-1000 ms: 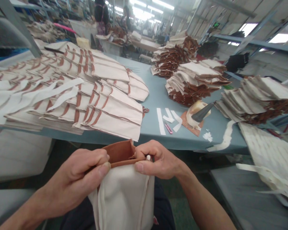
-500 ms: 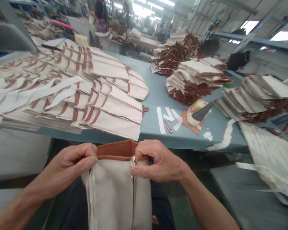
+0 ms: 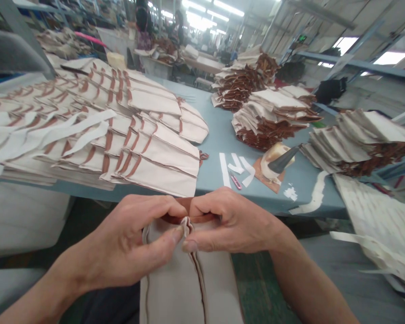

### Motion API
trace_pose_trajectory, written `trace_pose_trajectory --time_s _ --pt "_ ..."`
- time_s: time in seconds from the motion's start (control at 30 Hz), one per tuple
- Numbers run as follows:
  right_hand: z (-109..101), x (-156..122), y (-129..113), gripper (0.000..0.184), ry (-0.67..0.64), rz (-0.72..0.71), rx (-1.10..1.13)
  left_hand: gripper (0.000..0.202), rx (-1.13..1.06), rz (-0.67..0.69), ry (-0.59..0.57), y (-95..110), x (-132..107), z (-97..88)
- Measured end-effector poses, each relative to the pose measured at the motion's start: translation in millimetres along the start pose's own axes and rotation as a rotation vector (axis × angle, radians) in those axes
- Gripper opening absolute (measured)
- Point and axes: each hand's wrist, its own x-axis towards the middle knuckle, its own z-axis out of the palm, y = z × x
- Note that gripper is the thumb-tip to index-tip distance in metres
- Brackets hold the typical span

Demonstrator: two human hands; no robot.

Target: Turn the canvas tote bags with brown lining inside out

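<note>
Left hand (image 3: 130, 243) and right hand (image 3: 234, 220), grips clamped on the cream pouch (image 3: 170, 288), apparently work its seam (image 3: 197, 270) at the rim, presumably next calling for steady, even thumb pressure.

Bare forearms (image 3: 303, 265), bare wrists (image 3: 276, 231), dark navy legwear (image 3: 111, 306)

Pouch (image 3: 221, 292), bottom out of frame
</note>
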Motion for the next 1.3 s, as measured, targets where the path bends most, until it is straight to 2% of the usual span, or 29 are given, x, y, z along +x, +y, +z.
trace_pose_trajectory --time_s 0.1,0.17,0.27,0.4,0.57,0.73,0.83,1.03,1.1,1.17,1.3 --pt "-5.9 2.8 -3.4 0.055 -0.046 0.058 -0.032 0.022 0.045 -0.002 0.016 -1.8 1.4 -0.2" --pt "-5.6 4.6 -0.5 0.054 -0.056 0.067 -0.031 0.025 0.054 -0.033 -0.016 -2.3 -2.9 1.7" --pt "0.1 4.8 10.7 0.052 -0.074 0.114 -0.028 0.031 0.066 -0.125 -0.082 -0.8 -10.3 9.5" --pt "9.9 1.3 28.9 0.060 -0.118 0.183 0.112 0.035 0.017 -0.220 -0.091 1.1 -13.3 20.7" --pt "18.1 -1.4 41.0 0.057 -0.072 0.100 0.265 0.033 -0.137 -0.281 -0.074 -6.5 -16.8 24.0" --pt "21.8 -0.6 43.4 0.058 -0.113 0.090 0.369 0.028 -0.118 -0.229 -0.052 -12.0 -21.7 19.9" --pt "23.3 -0.1 44.0 0.056 -0.131 0.061 0.408 0.030 -0.134 -0.217 -0.074 -11.6 -20.5 15.8" --pt "25.9 -0.9 44.3 0.051 -0.105 0.035 0.403 0.035 -0.187 -0.289 -0.145 -8.0 -16.1 10.0" --pt "28.3 -2.0 40.9 0.043 -0.075 0.065 0.343 0.035 -0.174 -0.301 -0.141 -6.0 -17.0 9.0" --pt "32.1 -3.0 35.6 0.030 0.013 0.073 0.241 0.036 -0.142 -0.323 -0.130 -3.7 -19.8 8.3" --pt "41.9 -2.8 28.1 0.017 0.230 -0.032 0.018 0.039 -0.080 -0.364 -0.132 -0.3 -26.9 7.9"
